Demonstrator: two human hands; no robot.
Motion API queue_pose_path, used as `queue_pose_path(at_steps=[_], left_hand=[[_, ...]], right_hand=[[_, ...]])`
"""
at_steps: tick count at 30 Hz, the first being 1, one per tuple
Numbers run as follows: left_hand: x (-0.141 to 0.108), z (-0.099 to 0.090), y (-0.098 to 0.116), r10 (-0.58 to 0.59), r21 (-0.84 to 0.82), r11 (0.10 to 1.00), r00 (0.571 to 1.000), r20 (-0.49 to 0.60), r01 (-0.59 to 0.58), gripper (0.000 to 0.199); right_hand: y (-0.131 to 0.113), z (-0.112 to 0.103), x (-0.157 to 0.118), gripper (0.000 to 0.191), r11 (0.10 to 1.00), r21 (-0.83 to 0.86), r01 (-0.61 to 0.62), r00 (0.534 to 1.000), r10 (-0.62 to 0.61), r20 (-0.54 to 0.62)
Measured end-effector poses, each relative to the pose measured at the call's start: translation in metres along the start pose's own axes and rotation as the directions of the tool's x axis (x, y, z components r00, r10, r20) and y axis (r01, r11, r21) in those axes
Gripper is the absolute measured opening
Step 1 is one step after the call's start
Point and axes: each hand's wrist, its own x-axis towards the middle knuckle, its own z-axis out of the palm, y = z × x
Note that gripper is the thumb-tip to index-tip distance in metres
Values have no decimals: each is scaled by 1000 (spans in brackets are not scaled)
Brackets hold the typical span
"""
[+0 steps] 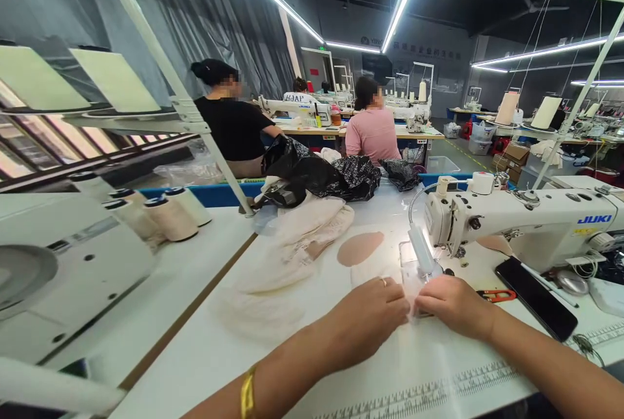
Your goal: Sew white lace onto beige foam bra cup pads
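Observation:
Both hands meet in front of the needle area of a white sewing machine (541,214). My left hand (377,312), with a ring on one finger, is closed with its fingertips on a thin, pale piece of fabric (413,281). Opposite it, my right hand (453,305) pinches the same pale fabric close to the presser foot. A lamp on a bendable neck (420,249) lights this spot. Beyond my left hand lies a beige oval fabric piece (361,249). Orange thread snips (496,295) rest just right of my right hand.
A black phone (536,299) lies at the right. Cream fabric (292,250) and black plastic bags (331,175) cover the table's far left. Thread cones (171,216) stand by another machine. A ruler strip (419,396) runs along the front edge. Co-workers (374,126) sit ahead.

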Motion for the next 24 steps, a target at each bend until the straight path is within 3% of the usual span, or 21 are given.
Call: queue_pose_path(at_steps=[4, 8, 13, 24], left_hand=[[22, 36, -14, 8, 76, 997, 998, -67, -3, 25], [22, 65, -22, 27, 68, 998, 962, -273, -8, 25], [16, 65, -17, 44, 29, 999, 935, -352, -36, 30], [18, 70, -14, -52, 55, 996, 944, -325, 74, 26]], right_hand=[[8, -4, -5, 31, 998, 48, -29, 999, 28, 23], [3, -14, -9, 26, 982, 152, -115, 993, 118, -12], [0, -13, -12, 22, 974, 164, -156, 988, 157, 4], [-1, -9, -13, 30, 960, 219, -176, 984, 180, 0]])
